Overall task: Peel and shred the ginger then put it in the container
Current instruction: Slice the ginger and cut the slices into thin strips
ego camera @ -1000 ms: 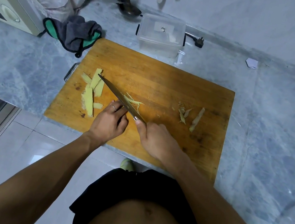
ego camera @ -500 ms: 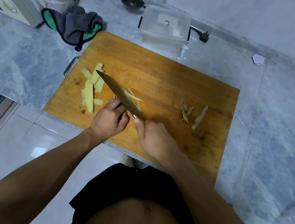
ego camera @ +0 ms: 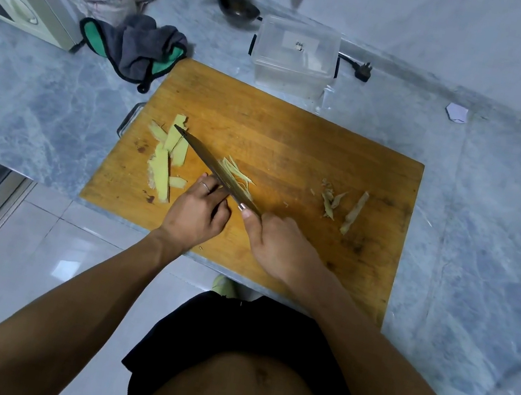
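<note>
Wooden cutting board point(ego camera: 297, 141) on a marble counter: ginger being shredded.
Right hand point(ego camera: 281, 249) gripped the knife point(ego camera: 215, 168); left hand's point(ego camera: 195, 213) curled fingers pinned ginger just beside the blade, risking a nick.

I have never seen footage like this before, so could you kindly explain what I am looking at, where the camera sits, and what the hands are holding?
There is no machine here: a person wears a wide-angle camera on the head, looking down at their own bare arms and hands. On a grey marble counter lies a wooden cutting board. The right hand grips the handle of a knife, its blade angled across the board. The left hand, fingers curled, holds down the ginger being cut; that piece is mostly hidden by the blade. Fine ginger shreds lie beside the blade, flat ginger slices wait at the left, and brown peelings sit to the right. A clear plastic container stands behind the board.
</note>
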`<state>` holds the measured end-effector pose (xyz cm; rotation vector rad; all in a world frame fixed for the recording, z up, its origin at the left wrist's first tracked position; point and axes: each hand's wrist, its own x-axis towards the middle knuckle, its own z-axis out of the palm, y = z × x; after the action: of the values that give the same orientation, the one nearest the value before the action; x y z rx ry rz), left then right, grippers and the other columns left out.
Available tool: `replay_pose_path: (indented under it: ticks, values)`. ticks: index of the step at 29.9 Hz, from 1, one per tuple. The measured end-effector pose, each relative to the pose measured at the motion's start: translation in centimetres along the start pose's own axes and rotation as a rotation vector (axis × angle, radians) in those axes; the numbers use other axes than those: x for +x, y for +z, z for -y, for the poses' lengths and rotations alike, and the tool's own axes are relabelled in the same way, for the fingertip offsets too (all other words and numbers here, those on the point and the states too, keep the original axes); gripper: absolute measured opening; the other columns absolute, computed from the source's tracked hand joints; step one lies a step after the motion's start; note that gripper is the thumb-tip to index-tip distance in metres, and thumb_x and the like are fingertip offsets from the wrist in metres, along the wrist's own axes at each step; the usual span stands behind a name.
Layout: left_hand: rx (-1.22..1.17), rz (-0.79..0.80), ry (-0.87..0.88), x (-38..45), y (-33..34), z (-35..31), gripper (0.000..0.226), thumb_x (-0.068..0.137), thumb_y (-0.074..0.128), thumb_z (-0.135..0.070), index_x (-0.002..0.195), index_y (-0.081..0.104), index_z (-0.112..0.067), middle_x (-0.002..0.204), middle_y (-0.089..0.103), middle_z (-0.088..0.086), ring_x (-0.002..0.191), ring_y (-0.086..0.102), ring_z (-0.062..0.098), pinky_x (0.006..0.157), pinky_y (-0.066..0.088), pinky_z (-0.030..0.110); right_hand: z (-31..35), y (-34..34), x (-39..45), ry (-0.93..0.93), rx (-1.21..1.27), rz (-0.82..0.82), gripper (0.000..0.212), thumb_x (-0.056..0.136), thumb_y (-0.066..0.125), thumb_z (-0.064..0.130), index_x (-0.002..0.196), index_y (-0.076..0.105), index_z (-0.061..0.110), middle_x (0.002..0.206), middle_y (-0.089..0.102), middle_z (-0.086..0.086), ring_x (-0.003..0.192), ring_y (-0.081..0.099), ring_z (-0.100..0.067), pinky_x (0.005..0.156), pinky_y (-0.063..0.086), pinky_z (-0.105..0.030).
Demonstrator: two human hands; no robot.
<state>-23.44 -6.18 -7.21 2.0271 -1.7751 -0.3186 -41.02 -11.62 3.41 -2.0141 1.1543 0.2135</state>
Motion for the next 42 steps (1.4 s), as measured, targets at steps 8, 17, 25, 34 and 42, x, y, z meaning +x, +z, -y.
replay_pose_path:
  ticks: [8, 17, 25, 34, 42]
  values:
    - [-0.007, -0.013, 0.004, 0.1, -0.1, 0.0, 0.031, 0.088, 0.046, -0.019, 0.104, 0.068, -0.004, 0.116, 0.061, 0.017, 0.106, 0.059, 0.039, 0.073, 0.052, 0.039, 0.2, 0.5, 0.1, 0.019, 0.029, -0.015, 0.06, 0.105, 0.023, 0.052, 0.104, 0.061, 0.005, 0.102, 0.064, -0.023, 0.099, 0.06, -0.04, 0.074, 0.042, -0.037]
    - [0.032, -0.05, 0.054, 0.0, -0.6, -0.3, 0.029, 0.088, 0.046, -0.018, 0.095, 0.068, -0.002, 0.105, 0.062, 0.021, 0.091, 0.062, 0.042, 0.072, 0.055, 0.044, 1.0, 0.6, 1.0, -0.015, 0.016, -0.013, 0.05, 0.105, 0.025, 0.052, 0.09, 0.054, 0.014, 0.089, 0.06, -0.017, 0.089, 0.061, -0.04, 0.066, 0.038, -0.033]
    - [0.009, -0.002, 0.02, 0.1, -0.3, 0.0, 0.031, 0.088, 0.046, -0.018, 0.105, 0.068, -0.004, 0.12, 0.059, 0.018, 0.109, 0.058, 0.039, 0.077, 0.052, 0.041, -0.2, 0.1, 0.0, -0.034, -0.023, 0.012, 0.054, 0.106, 0.02, 0.052, 0.075, 0.049, 0.017, 0.081, 0.06, -0.011, 0.08, 0.057, -0.031, 0.069, 0.039, -0.033]
    - [-0.021, -0.022, 0.019, 0.1, -0.2, 0.0, 0.027, 0.087, 0.051, -0.013, 0.106, 0.068, -0.004, 0.119, 0.059, 0.019, 0.107, 0.06, 0.039, 0.083, 0.053, 0.048, -0.3, 0.1, -0.2, -0.061, 0.015, -0.003, 0.051, 0.107, 0.024, 0.047, 0.076, 0.047, 0.014, 0.083, 0.062, -0.015, 0.088, 0.061, -0.035, 0.068, 0.038, -0.033]
    - [0.009, -0.034, 0.03, 0.0, -0.4, -0.2, 0.031, 0.088, 0.045, -0.019, 0.096, 0.069, -0.002, 0.115, 0.061, 0.02, 0.097, 0.062, 0.042, 0.072, 0.053, 0.041, 0.4, 0.5, 0.9, -0.001, 0.038, 0.009, 0.06, 0.105, 0.023, 0.053, 0.107, 0.059, 0.005, 0.108, 0.061, -0.025, 0.101, 0.058, -0.042, 0.072, 0.037, -0.034]
